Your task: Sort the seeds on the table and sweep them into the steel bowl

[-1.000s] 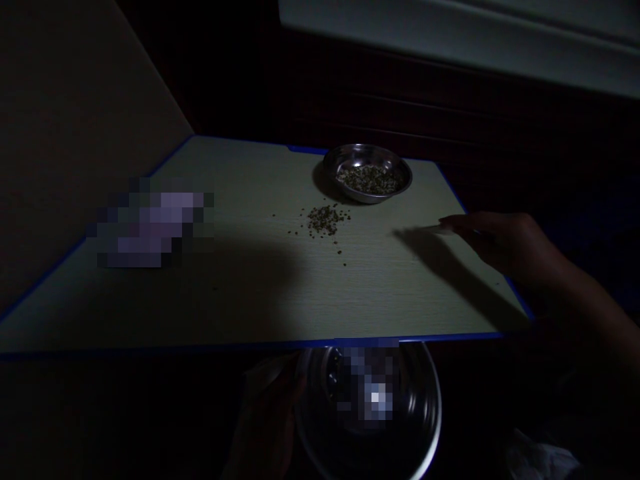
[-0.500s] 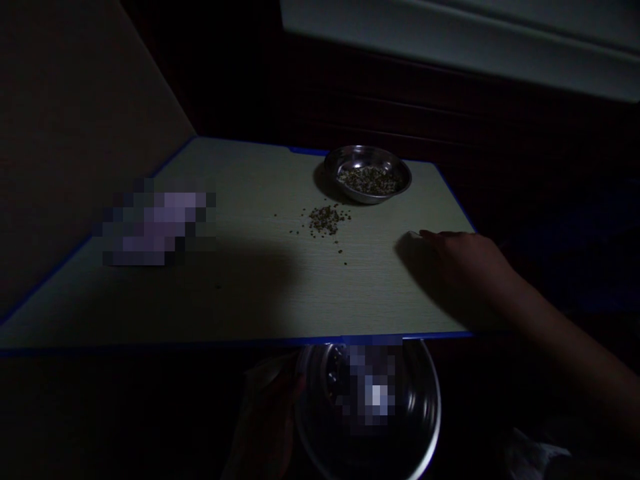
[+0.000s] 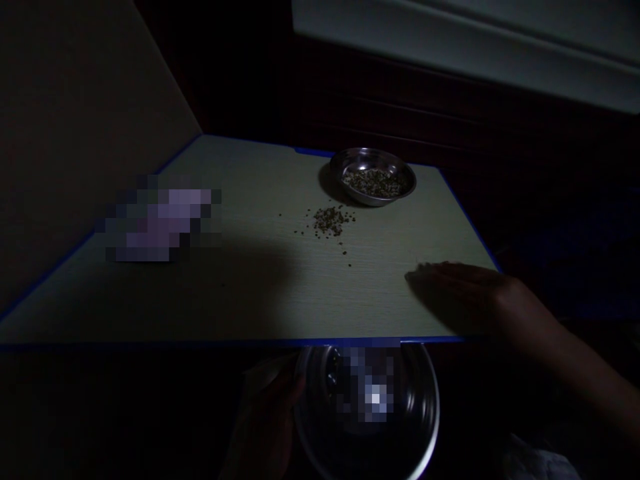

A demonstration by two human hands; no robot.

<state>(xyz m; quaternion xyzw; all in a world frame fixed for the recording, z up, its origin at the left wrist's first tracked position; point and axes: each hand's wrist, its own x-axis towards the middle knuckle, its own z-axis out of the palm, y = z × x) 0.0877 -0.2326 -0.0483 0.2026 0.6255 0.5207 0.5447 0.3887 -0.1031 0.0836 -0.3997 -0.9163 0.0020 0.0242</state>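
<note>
A large shiny metal basin (image 3: 425, 413) is below the table's front edge, with a few small bits inside at its left. My left hand (image 3: 270, 420), dim in shadow, grips its left rim, the thumb on the edge. Over the right part of the pale table (image 3: 240, 173), my right hand (image 3: 465, 287) is low, fingers stretched out to the left, with nothing visible in it. Left of it and farther back lies a loose heap of small dark seeds or grains (image 3: 330, 221). A metal bowl (image 3: 373, 200) behind the heap contains more of them, mixed with pale ones.
A blurred-out pinkish item (image 3: 165, 223) lies at the table's left side. Blue edging (image 3: 200, 345) runs round the tabletop. A wall or panel (image 3: 90, 120) borders it at left, and a pale ledge (image 3: 450, 47) is at the upper right. The light is very dim.
My right hand has come nearer to me, toward the table's front edge, and its fingers now stretch out flatter. My left hand and the basin stay almost the same. The view has shifted slightly.
</note>
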